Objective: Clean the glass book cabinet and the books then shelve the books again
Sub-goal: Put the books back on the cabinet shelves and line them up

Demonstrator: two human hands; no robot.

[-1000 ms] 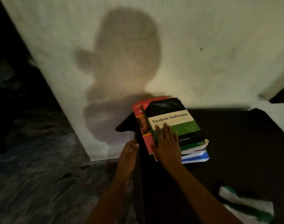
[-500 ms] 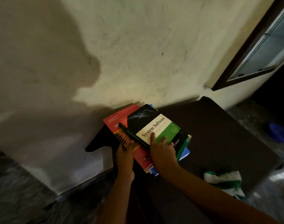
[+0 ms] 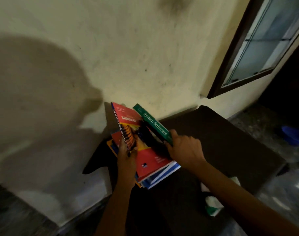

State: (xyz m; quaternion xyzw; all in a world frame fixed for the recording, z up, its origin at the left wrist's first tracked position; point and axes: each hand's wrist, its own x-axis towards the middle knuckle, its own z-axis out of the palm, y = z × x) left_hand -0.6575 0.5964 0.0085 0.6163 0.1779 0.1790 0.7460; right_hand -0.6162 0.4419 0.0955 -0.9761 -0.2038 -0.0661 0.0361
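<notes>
A stack of books [image 3: 159,174] is tilted up off the dark table [image 3: 222,143] near the wall. My left hand [image 3: 126,157] grips the spine side of the red "Managerial Economics" book [image 3: 148,155] and the blue and orange books under it. My right hand [image 3: 184,149] grips the green "System Software" book [image 3: 154,124], turned so its spine faces me. The glass book cabinet [image 3: 264,43] hangs on the wall at the upper right, its shelves seen through the pane.
A green and white cloth [image 3: 213,205] lies on the table by my right forearm. A blue basin [image 3: 293,135] sits on the floor at the far right. The pale wall [image 3: 128,48] stands just behind the books.
The books lay flat under my hands; now both hands have lifted and tilted them, the green book turned spine up. The view swung right, showing more of the cabinet.
</notes>
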